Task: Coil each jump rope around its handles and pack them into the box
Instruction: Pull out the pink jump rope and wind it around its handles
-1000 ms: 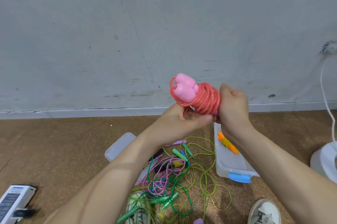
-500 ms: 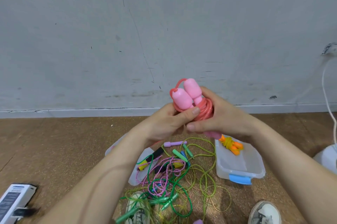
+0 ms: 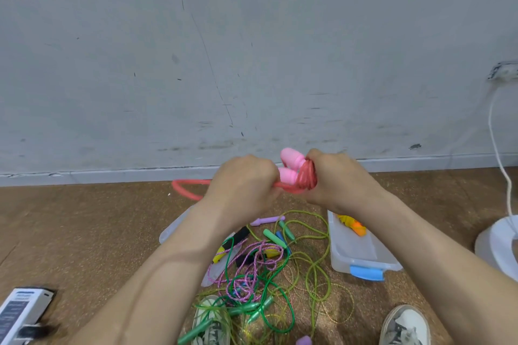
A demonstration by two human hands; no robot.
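Note:
I hold a pink jump rope [image 3: 294, 169] in both hands at chest height. Its two pale pink handles stick up between my fists, and the red-pink cord is coiled around them. My right hand [image 3: 340, 179] grips the coiled bundle. My left hand [image 3: 246, 179] is closed on the cord's free end, which runs out to the left as a loop [image 3: 185, 189]. A clear plastic box [image 3: 361, 253] with a blue latch lies on the floor below my right arm, with a coiled orange and yellow rope [image 3: 351, 225] inside it.
A tangle of green, pink-purple and yellow-green ropes [image 3: 263, 266] lies on the floor between my arms. The box's clear lid [image 3: 175, 229] lies under my left forearm. My two shoes [image 3: 403, 326] show at the bottom. A white device with a cable [image 3: 501, 243] stands at right, a white box [image 3: 19, 311] at bottom left.
My hands have dropped lower and pulled apart. My left hand has drawn the cord's end out to the left into a loop, while my right hand keeps hold of the coiled bundle.

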